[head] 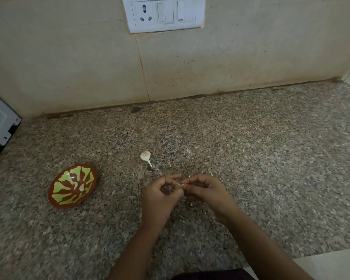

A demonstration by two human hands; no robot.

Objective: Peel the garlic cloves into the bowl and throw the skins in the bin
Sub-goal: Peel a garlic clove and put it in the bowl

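Clove btwn both hands' fingertips

The red-brown bowl with a green pattern sits at the lower left, two pale peeled cloves inside. A garlic piece with a stem lies at centre, a small skin to its right. Below them, one clove is pinched.

brown bowl with green leaf pattern, speckled grey-brown counter
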